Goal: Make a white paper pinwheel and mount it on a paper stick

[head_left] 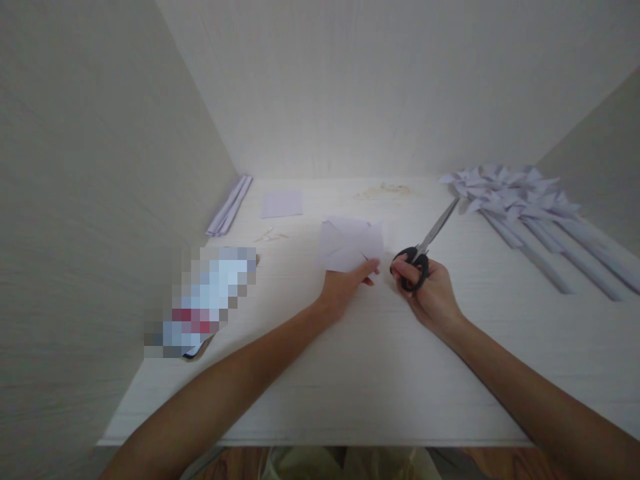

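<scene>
Pale walls rise on three sides of a white bench (310, 387), and we have our work spread across it. Near the middle lies the thing in hand, a pale paper sheet (350, 245). Our left hand (343, 288) has it by the lower right corner, the grip narrow, thumb on top and fingers partly hidden beneath. Our right hand (436, 297) holds the black-handled scissors (423, 247) just beside the sheet, its grip closed around the finger loops; the blades lie together or nearly so, pointing away from the paper.

Much appears done, as we judge it. At the far right we have a heap of folded paper pinwheels (515, 190), overlapping too closely for us to count, with several long paper stems running towards us. Our sheet seems partway along: we make out a slit near the thumb and what look like cuts at the upper corners, yet it remains flat and unfolded.

What is left looks small. One loose paper square (282, 203) lies flat beyond the sheet, to the left, and rolled paper sticks (230, 205) rest by the left wall. Nearer us are a few thin pale bits (271, 233), too small to identify, and a blurred phone (213, 300).
</scene>
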{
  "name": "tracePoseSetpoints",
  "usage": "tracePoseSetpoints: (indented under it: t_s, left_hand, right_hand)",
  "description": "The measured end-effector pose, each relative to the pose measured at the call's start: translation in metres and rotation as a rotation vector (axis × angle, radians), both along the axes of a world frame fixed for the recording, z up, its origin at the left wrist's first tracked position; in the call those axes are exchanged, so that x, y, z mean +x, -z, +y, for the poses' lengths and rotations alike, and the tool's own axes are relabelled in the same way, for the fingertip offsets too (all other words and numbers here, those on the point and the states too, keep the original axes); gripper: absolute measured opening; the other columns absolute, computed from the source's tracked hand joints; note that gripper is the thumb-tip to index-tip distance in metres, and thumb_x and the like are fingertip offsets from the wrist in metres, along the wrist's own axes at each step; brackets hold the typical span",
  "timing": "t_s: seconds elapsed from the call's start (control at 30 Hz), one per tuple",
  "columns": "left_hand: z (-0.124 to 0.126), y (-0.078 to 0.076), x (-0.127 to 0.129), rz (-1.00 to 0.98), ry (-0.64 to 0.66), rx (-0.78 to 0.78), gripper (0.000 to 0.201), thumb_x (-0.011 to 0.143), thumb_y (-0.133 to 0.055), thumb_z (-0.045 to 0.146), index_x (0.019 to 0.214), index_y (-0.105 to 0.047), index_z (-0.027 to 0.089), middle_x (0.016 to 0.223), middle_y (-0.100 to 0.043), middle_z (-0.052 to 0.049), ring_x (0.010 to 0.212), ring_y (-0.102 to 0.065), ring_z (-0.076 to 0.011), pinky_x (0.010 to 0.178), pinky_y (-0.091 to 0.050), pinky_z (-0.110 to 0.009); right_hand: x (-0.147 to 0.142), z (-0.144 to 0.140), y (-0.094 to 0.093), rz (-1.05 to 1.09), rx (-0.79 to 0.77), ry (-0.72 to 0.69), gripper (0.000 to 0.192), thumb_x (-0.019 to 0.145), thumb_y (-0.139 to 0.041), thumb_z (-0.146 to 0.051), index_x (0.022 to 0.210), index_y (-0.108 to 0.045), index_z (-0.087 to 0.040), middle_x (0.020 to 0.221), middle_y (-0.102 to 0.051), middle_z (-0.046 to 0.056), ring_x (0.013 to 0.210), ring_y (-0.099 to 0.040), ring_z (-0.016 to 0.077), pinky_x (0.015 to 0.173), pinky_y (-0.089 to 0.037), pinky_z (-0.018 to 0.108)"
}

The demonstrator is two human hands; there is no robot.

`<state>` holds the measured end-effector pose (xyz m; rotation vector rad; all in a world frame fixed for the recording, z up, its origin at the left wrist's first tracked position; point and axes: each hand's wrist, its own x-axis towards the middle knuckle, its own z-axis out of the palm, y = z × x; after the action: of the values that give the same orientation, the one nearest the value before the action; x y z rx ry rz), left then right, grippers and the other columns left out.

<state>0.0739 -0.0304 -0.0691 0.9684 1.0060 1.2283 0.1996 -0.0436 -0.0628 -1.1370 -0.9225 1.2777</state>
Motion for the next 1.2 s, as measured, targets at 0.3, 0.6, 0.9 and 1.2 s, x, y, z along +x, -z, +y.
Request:
tracePoseSetpoints:
  t_s: [0.3,0.6,0.9,1.2]
  left_hand:
    - [-0.003,-0.01,0.0,-0.033,-0.04,-0.067,0.01,0.059,-0.061,0.021,0.056,-0.054,0.015,0.055,-0.054,0.001,0.05,-0.049,-0.0082,0.043,-0.041,-0.019]
    - [-0.004,-0.013,-0.001,-0.068,-0.043,-0.086,0.005,0.059,-0.059,0.016,0.058,-0.055,0.015,0.055,-0.055,0.002,0.05,-0.05,-0.0075,0.041,-0.041,-0.016]
    - [-0.003,-0.012,-0.001,-0.097,-0.015,-0.09,0.005,0.059,-0.059,0.018,0.058,-0.055,0.015,0.055,-0.055,0.002,0.051,-0.051,-0.0086,0.041,-0.04,-0.018]
    - [-0.001,-0.012,-0.001,-0.067,0.011,-0.146,0.007,0.059,-0.059,0.019,0.055,-0.054,0.016,0.055,-0.055,0.002,0.049,-0.049,-0.0086,0.043,-0.041,-0.02]
  right_hand:
    - [0.022,0.013,-0.014,-0.384,0.012,0.029,0.019,0.055,-0.065,-0.028,0.053,-0.053,-0.013,0.043,-0.043,-0.005,0.036,-0.032,0.0034,0.033,-0.021,0.018]
    - [0.04,0.126,-0.045,-1.697,0.173,-0.376,0.025,0.074,-0.05,-0.035,0.074,-0.061,-0.012,0.067,-0.063,0.006,0.06,-0.057,0.0147,0.049,-0.037,0.021]
    - [0.009,0.209,-0.045,-2.016,0.105,-0.371,0.028,0.079,-0.051,-0.024,0.104,-0.051,-0.01,0.101,-0.056,0.012,0.088,-0.056,0.0195,0.071,-0.045,0.033]
    - [-0.01,0.237,-0.035,-2.114,-0.011,-0.42,0.029,0.082,-0.046,-0.028,0.108,-0.049,-0.015,0.108,-0.052,0.008,0.09,-0.054,0.0173,0.075,-0.046,0.037]
